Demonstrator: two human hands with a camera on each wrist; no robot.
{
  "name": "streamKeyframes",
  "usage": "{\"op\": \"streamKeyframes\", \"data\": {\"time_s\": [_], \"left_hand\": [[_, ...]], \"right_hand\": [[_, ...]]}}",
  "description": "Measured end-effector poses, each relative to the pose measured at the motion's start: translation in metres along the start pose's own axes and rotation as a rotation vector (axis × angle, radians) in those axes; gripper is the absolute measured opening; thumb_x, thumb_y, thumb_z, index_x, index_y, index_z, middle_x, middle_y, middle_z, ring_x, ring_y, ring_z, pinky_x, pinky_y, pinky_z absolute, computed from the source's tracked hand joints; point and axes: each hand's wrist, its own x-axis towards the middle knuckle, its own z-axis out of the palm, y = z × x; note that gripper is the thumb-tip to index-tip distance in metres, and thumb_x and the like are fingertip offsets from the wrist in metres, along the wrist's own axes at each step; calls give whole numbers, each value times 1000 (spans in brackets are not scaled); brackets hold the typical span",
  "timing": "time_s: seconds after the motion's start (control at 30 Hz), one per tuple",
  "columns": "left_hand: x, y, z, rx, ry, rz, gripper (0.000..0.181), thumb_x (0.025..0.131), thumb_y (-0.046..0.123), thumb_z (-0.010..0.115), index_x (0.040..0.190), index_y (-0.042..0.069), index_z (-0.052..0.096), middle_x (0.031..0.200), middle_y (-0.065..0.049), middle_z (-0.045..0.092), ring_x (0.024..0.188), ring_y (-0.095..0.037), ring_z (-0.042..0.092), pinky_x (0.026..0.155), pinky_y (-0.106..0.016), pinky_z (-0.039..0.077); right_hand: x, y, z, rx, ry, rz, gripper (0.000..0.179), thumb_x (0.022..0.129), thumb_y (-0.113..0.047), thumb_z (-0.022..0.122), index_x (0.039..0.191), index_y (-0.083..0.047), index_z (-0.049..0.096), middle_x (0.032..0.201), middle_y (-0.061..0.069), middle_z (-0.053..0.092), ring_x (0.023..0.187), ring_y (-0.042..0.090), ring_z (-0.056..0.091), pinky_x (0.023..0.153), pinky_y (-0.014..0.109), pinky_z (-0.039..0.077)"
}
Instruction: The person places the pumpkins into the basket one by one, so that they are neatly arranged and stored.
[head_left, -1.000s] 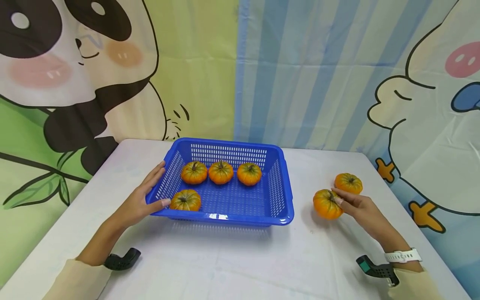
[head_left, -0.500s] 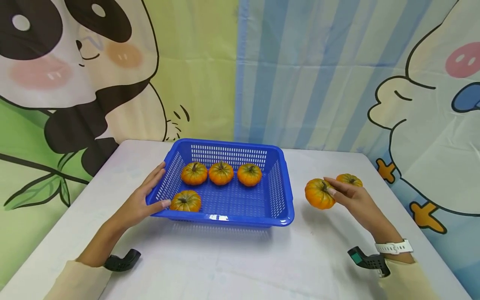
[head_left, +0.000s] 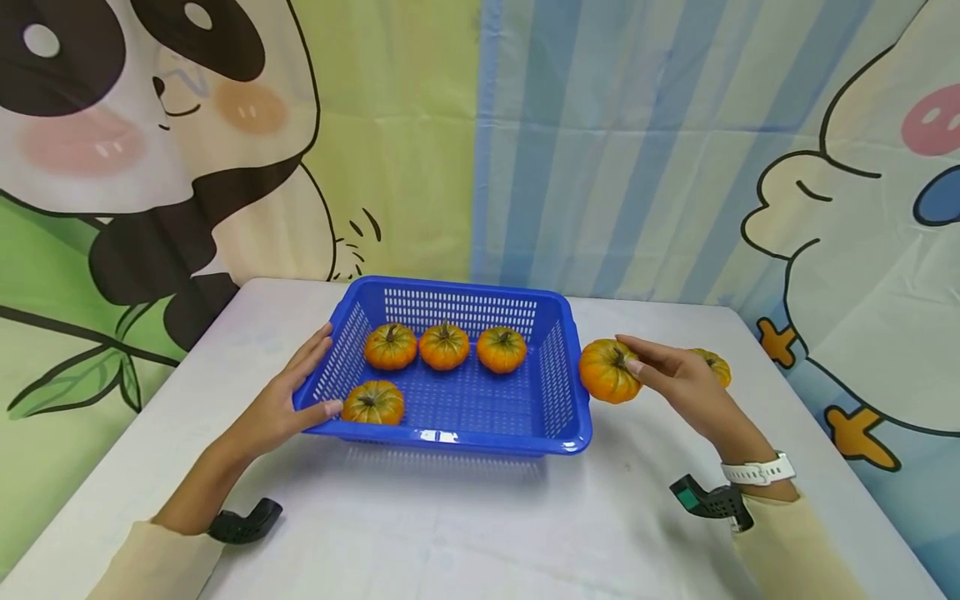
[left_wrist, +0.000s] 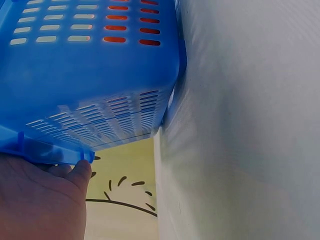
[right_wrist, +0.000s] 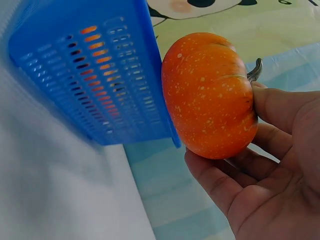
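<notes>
A blue plastic basket (head_left: pixel 487 439) with slotted walls stands on the table. My left hand (head_left: pixel 272 410) grips its left side, thumb over the front left corner; in the left wrist view the fingers (left_wrist: pixel 80 175) sit under the rim. Right of the basket, my right hand (head_left: pixel 686 385) holds a small orange pumpkin (head_left: pixel 609 371) up between thumb and fingers. In the right wrist view this pumpkin (right_wrist: pixel 210 95) overlaps the basket's rim, its stem towards the thumb. Inside the basket lie a back row of three pumpkins (head_left: pixel 445 346) and one pumpkin (head_left: pixel 372 403) at front left.
Behind my right hand another pumpkin (head_left: pixel 718 367) sits on the white table (head_left: pixel 450 533), partly hidden. A cartoon-printed curtain (head_left: pixel 397 150) hangs behind the table. Black devices (head_left: pixel 246 522) are strapped to both wrists, and a white band (head_left: pixel 759 472) circles the right one.
My right hand has lifted the pumpkin off the table area near the other one and carried it left to the basket's right rim. The left hand and basket have stayed put.
</notes>
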Motion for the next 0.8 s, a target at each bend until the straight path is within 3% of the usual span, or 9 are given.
{"op": "streamKeyframes", "data": {"time_s": [0.3,0.8], "left_hand": [[0,-3,1,0,-1,4,90,86,20,70,156,9,15,163,2,5,146,-35,10,100,-61,30],[0,-3,1,8,4,12,89,86,20,70,156,8,15,163,1,5,145,-38,11,99,-62,32]], "right_hand": [[13,-17,10,65,-50,-59,52,98,-32,59,143,-8,49,140,11,53,123,28,54,92,22,47],[41,-46,29,98,-126,-128,49,96,-28,63,140,-9,54,135,9,57,116,24,59,91,32,51]]}}
